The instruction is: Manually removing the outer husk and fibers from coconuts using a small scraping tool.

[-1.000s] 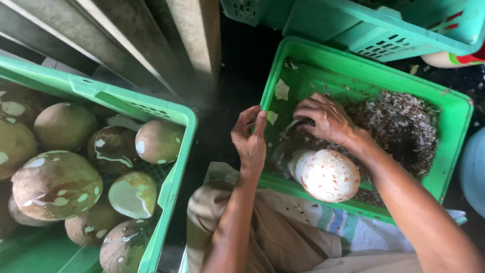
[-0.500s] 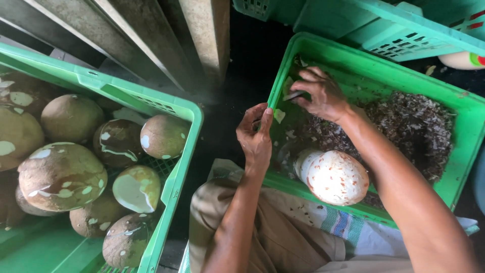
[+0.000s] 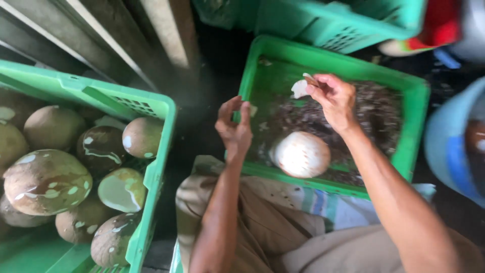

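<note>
Bare forearms, no sleeves, no watch or rings on either hand; lap in khaki trousers, creased and faintly spotted.

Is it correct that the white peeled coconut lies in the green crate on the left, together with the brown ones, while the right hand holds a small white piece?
Not quite. The head view shows the white peeled coconut in the green crate on the right, among dark peelings. The brown coconuts fill the left crate. The right hand does hold a small white piece.
</note>
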